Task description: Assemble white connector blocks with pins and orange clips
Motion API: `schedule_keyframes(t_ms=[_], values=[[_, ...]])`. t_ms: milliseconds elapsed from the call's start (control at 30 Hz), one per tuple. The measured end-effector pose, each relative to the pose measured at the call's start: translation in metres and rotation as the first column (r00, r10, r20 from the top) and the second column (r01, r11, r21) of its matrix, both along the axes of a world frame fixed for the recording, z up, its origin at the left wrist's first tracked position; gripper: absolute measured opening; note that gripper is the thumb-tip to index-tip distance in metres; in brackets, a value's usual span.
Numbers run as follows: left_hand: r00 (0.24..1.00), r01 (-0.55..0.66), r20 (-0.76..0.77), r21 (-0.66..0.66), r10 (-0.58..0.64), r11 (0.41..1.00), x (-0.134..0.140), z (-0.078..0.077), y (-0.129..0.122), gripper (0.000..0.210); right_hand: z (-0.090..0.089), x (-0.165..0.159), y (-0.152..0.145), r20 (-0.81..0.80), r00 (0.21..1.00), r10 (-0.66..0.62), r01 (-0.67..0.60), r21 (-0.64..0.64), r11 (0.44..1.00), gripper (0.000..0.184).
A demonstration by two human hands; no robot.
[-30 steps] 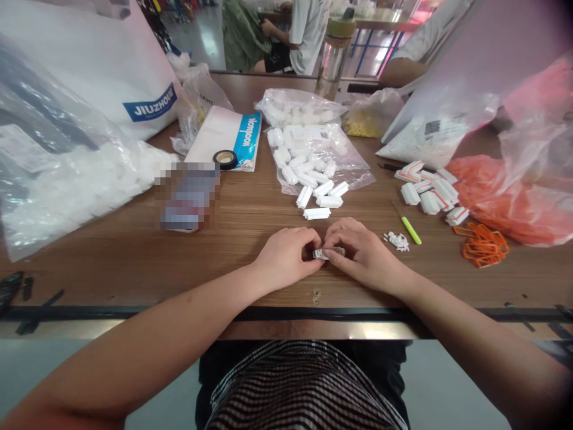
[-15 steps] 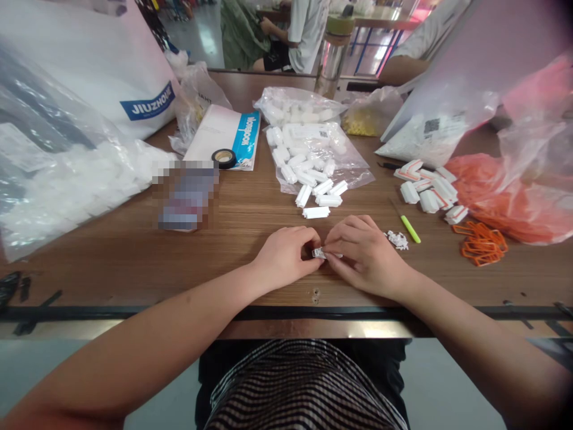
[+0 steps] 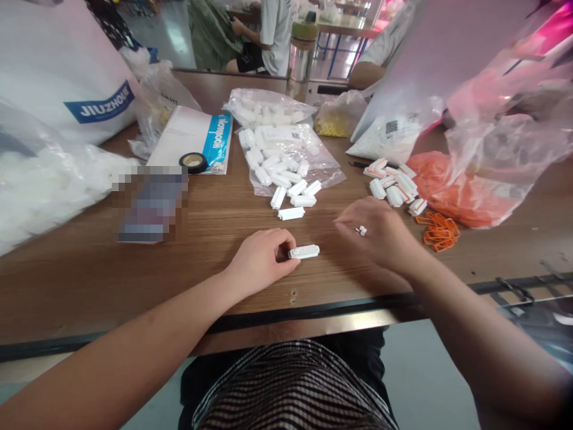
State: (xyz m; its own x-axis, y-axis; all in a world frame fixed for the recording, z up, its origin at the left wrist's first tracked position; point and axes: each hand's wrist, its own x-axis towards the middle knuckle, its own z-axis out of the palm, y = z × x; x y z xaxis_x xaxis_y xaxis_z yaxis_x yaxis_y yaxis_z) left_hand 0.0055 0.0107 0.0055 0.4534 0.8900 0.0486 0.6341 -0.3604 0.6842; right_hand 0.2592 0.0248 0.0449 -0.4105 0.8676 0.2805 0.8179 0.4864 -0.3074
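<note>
left hand [image 3: 257, 254] pinches one end of a white slotted block [image 3: 305, 252] over the table [image 3: 206, 239], near its front edge. right hand [image 3: 382, 233], blurred, partly screens the small white bits [image 3: 362, 230]; whether it grips any cannot be told. loose white blocks [image 3: 291, 213] lie just beyond; orange-striped blocks [image 3: 394, 196] and orange frames [image 3: 441, 233] sit right; tape roll [image 3: 183, 162] on notebook [image 3: 176, 140], left.

On the table [image 3: 215, 233], a tape roll [image 3: 193, 162] lies on a notebook [image 3: 179, 137] left of the blocks [image 3: 290, 213], a bottle [image 3: 302, 60] behind them and a connector [image 3: 305, 252] before them in the left hand [image 3: 259, 255].
</note>
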Motion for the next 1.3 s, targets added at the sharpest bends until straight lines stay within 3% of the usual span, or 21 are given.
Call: schedule_keyframes(t_ms=[100, 167, 233, 333, 433, 533, 733, 1100, 1300], values=[[1.000, 0.001, -0.011, 0.002, -0.001, 1.000, 0.000, 0.000, 0.000, 0.012, 0.003, 0.041, 0.019, 0.135, 0.969, -0.207, 0.233, -0.213, 0.949, 0.016], [1.000, -0.001, -0.012, 0.002, 0.001, 1.000, 0.000, -0.001, 0.000, 0.012, 0.000, 0.060, 0.028, 0.143, 0.966, -0.214, 0.252, -0.355, 0.900, 0.019], [1.000, -0.003, -0.015, 0.005, 0.003, 1.000, 0.000, 0.000, 0.000, 0.012, -0.004, 0.069, 0.034, 0.136, 0.971, -0.199, 0.238, -0.412, 0.880, 0.021], [1.000, -0.002, -0.029, -0.004, 0.002, 1.000, 0.000, 0.001, 0.001, 0.012, -0.009, 0.072, 0.038, 0.210, 0.968, -0.136, 0.202, -0.337, 0.920, 0.020], [0.999, -0.001, -0.033, -0.015, 0.001, 1.000, 0.000, 0.001, 0.001, 0.012, -0.008, 0.072, 0.039, 0.290, 0.956, 0.032, 0.041, -0.243, 0.969, 0.021], [0.999, -0.002, -0.032, -0.018, 0.001, 1.000, -0.001, 0.001, 0.000, 0.012, -0.003, 0.074, 0.038, 0.311, 0.939, 0.145, -0.079, -0.216, 0.973, 0.025], [0.999, 0.000, -0.037, -0.016, -0.001, 1.000, 0.000, 0.001, 0.000, 0.013, 0.003, 0.076, 0.034, 0.406, 0.913, 0.042, 0.037, -0.184, 0.982, 0.022], [0.999, 0.001, -0.032, -0.028, -0.002, 1.000, 0.000, 0.002, 0.000, 0.013, 0.000, 0.073, 0.043, 0.431, 0.893, 0.131, -0.049, -0.196, 0.979, 0.023], [0.999, 0.006, -0.039, -0.021, -0.006, 1.000, 0.000, 0.002, 0.001, 0.013, 0.001, 0.084, 0.041, 0.335, 0.938, -0.088, 0.191, -0.286, 0.939, 0.022]])
